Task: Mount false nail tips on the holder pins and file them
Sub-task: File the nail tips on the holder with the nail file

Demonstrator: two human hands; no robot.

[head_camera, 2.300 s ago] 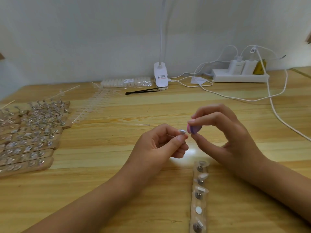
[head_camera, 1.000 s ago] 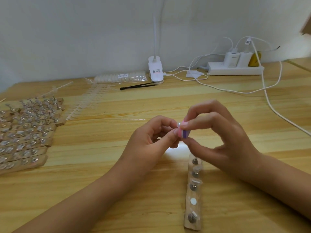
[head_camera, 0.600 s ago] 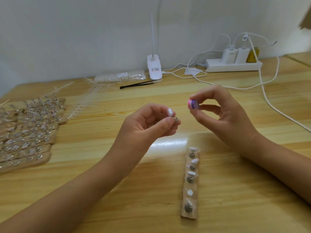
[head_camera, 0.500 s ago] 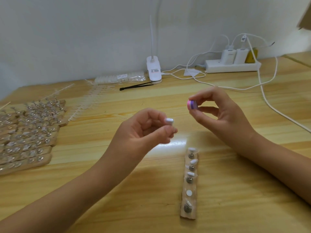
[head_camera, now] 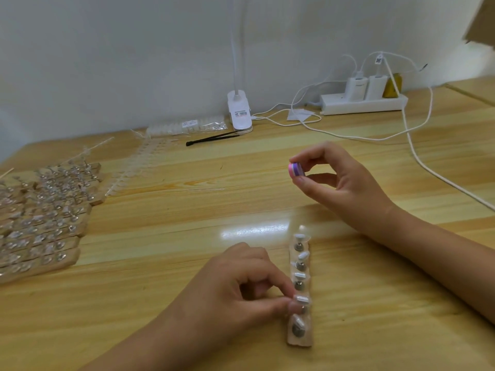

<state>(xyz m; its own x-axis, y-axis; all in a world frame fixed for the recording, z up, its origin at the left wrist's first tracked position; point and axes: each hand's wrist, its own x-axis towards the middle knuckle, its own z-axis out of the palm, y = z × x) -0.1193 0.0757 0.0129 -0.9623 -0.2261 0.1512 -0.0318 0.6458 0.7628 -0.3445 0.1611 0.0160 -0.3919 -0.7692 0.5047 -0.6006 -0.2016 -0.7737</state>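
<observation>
Pinching small white false nail tip [head_camera: 301, 299] with left hand [head_camera: 235, 290] at narrow wooden pin strip's [head_camera: 299, 341] left edge; gripping pink-purple file block [head_camera: 296, 170] in right hand [head_camera: 345, 180] fingers, 12 o'clock, well apart.

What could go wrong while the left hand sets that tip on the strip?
1. The left hand pinches the nail tip at the fourth spot on the holder strip, tight between mounted tips; a finger could knock a neighbour askew.
2. Nothing steadies the strip: the right hand is raised, pinching the file block. A sideways push may slide it.
3. The tip is blurred, so its seating cannot be confirmed.
</observation>
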